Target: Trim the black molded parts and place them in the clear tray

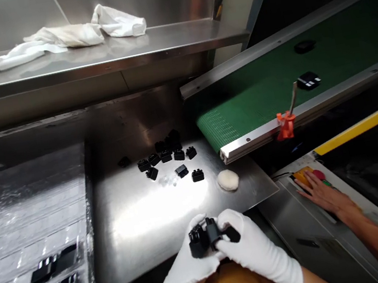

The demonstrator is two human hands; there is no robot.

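Both hands wear white gloves and meet at the near edge of the steel table [138,248]. My left hand [193,270] cups a black plastic part [198,241]. In my right hand [252,242], a second black part [212,231] stands between thumb and fingers, close beside the first one. Several similar black parts [165,156] lie in a loose group on the table beyond my hands, with one [197,175] nearer to me. A round whitish pad [228,180] rests to their right.
Clear plastic trays [22,214] holding black parts are at left. A green conveyor [241,108] carries black parts at right, with an orange clamp [285,125] on its rail. Cloths [64,36] lie on a shelf. Another person's hand [320,191] touches a button box.
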